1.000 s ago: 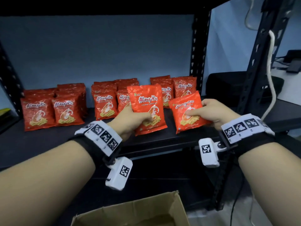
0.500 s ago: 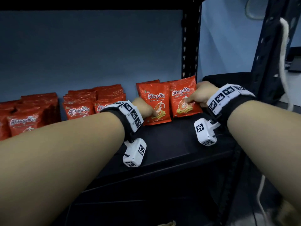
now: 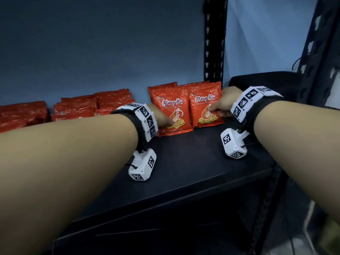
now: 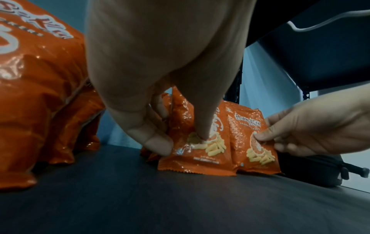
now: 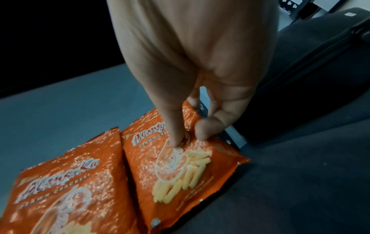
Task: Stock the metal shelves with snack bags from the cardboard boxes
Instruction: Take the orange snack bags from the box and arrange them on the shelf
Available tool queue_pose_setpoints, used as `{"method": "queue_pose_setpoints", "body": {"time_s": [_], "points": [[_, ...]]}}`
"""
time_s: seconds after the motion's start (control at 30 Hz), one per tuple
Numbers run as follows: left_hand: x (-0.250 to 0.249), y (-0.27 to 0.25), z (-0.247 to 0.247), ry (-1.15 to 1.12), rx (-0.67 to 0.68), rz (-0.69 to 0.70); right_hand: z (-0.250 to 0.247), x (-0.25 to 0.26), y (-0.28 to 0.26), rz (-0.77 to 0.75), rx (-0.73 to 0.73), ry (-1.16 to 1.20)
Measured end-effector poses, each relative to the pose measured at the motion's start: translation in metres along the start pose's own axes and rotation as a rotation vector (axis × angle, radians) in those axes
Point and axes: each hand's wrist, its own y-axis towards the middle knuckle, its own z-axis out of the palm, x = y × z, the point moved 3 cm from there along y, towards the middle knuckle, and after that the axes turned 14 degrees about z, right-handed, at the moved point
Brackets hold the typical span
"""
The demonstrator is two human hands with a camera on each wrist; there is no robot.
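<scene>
Two snack bags (image 3: 173,109) upright on shelf (image 3: 193,162), one per hand

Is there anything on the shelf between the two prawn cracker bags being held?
Nothing: the left bag and right bag stand edge to edge, as the head view and right wrist view show, held by left hand and right hand.

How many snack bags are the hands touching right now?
2. The left hand holds the left front bag; the right hand pinches the right front bag beside it. Both stand on the shelf; more bags behind may be hidden.
</scene>
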Motion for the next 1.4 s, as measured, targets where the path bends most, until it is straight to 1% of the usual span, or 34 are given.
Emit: {"method": "queue_pose_setpoints", "body": {"time_s": [0.1,0.23,0.33,0.4,0.47,0.53,0.63,0.73,0.9,1.1,1.23,1.4], "points": [[0.001,-0.009,-0.003,0.008,0.003,0.015,0.003,-0.004,-0.006,0.034,0.031,0.078],[-0.002,-0.029,-0.016,0.029,0.002,0.053,-0.005,-0.011,-0.029,-0.016,0.029,0.06],[-0.007,-0.057,-0.027,0.099,0.009,0.124,-0.013,-0.012,-0.059,-0.109,-0.029,0.041],[-0.011,-0.081,-0.038,0.132,-0.034,0.212,-0.015,-0.013,-0.084,-0.192,-0.076,0.013],[-0.012,-0.109,-0.048,0.105,-0.073,0.286,-0.012,-0.016,-0.102,-0.254,-0.092,-0.002],[-0.007,-0.133,-0.057,0.009,-0.064,0.318,-0.006,-0.018,-0.125,-0.299,-0.056,0.018],[0.002,-0.173,-0.071,-0.123,-0.017,0.327,0.013,-0.021,-0.174,-0.39,0.033,0.026],[0.017,-0.22,-0.079,-0.194,0.027,0.34,0.048,-0.03,-0.226,-0.459,0.168,0.015],[0.066,-0.287,-0.072,-0.304,0.026,0.284,0.116,-0.056,-0.28,-0.486,0.317,0.047],[0.127,-0.346,-0.051,-0.317,0.019,0.183,0.178,-0.078,-0.325,-0.449,0.436,0.092],[0.163,-0.37,-0.033,-0.342,0.008,0.081,0.22,-0.1,-0.336,-0.396,0.507,0.061],[0.21,-0.384,-0.001,-0.354,0.034,-0.063,0.271,-0.137,-0.331,-0.289,0.597,-0.069]]}}
